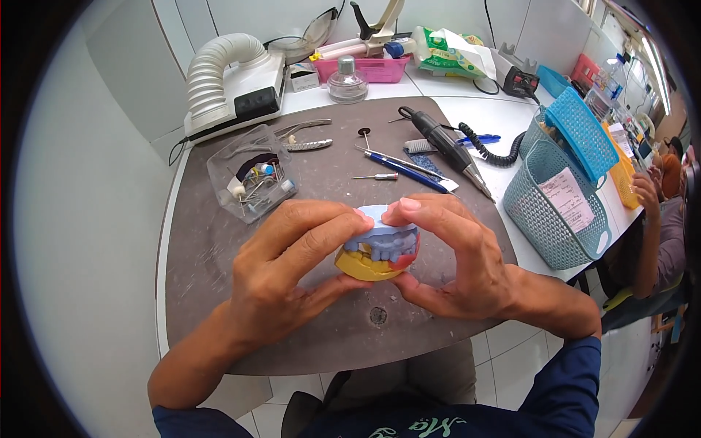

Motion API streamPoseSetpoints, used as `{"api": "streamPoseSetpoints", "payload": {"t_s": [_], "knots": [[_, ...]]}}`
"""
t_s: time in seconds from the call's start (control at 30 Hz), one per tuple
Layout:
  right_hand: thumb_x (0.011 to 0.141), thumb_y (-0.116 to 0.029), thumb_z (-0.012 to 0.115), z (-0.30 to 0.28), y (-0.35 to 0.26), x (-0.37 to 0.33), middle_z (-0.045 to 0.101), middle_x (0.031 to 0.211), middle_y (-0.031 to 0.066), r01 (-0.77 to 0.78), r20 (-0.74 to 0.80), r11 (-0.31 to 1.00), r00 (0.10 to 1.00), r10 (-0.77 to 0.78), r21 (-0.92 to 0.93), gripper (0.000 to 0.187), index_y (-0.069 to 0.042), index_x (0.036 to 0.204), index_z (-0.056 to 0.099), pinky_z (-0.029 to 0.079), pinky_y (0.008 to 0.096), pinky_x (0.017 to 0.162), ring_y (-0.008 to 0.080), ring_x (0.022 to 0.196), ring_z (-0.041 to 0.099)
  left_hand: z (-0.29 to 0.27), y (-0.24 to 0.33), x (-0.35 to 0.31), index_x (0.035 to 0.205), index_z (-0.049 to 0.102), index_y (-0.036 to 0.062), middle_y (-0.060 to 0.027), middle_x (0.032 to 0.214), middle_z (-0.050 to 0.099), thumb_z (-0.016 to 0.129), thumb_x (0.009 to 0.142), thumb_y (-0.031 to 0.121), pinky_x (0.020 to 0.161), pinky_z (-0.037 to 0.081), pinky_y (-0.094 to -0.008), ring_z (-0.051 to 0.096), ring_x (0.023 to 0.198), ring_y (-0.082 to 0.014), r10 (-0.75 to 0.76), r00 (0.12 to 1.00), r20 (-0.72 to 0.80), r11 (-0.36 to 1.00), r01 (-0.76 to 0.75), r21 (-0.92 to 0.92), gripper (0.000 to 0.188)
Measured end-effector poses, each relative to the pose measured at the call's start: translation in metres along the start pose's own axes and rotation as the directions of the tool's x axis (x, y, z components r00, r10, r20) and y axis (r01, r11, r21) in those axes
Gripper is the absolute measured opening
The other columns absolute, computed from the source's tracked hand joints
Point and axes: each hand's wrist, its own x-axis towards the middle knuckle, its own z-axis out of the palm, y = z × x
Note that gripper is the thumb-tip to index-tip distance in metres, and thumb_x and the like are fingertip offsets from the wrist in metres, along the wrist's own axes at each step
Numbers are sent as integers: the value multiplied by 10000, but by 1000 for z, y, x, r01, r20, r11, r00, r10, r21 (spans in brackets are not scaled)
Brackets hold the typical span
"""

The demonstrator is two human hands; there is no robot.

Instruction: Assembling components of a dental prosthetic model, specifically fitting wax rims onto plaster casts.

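Note:
Between my hands is a dental model (376, 247), its pale blue upper cast resting on a yellow lower base with the rows of teeth meeting. Red material shows along its right side. My left hand (285, 252) presses fingertips on the top and a thumb under the yellow base. From the other side my right hand (464, 259) grips it the same way, fingers on top and thumb below. Both hands are closed on the model above the brown work board (328, 328). The back of the model is hidden.
A clear box of rotary burs (255, 179) lies left, near metal pliers (310, 144). Beyond the model are a small screwdriver (376, 177), a blue pen-like tool (409, 171) and a corded handpiece (445, 146). Blue baskets (544, 197) stand right; a suction hose (219, 66) stands back left. Another person (653, 219) sits far right.

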Motion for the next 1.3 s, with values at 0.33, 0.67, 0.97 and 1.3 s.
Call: {"api": "streamPoseSetpoints", "payload": {"t_s": [0.33,0.67,0.97,1.3], "knots": [[690,29,776,3,0,1,520,1382,200,-19,26,1000,999,19,3,915,-32,1473,308,515,430,962,354,1155,592,10,0,-4,1264,644,78,-88,1140,634,881,615,149,869,511,-412,615,1019,-282,72,997,7,986,-72,149,694],[697,-144,840,-3,5,4,568,1257,175,-173,50,984,983,176,-52,754,-39,1359,494,486,449,984,354,1161,582,5,7,-3,1259,661,80,-93,1124,641,893,632,169,1000,507,-469,636,995,-283,-51,999,-14,990,52,131,674],[700,-205,842,-7,3,6,619,1145,137,-177,9,984,984,177,-33,598,-78,1234,603,515,430,914,336,1082,618,5,8,-1,1248,656,76,-107,1149,657,896,651,166,1055,465,-498,649,1032,-281,-71,998,2,994,70,79,650],[714,-268,846,-6,4,4,626,1090,151,-158,-43,987,987,157,-13,591,-45,1210,613,539,411,859,330,1005,649,7,2,-4,1264,611,18,-145,1182,626,876,679,153,1019,461,-442,622,1100,-317,-164,986,24,984,165,-65,656]]}}
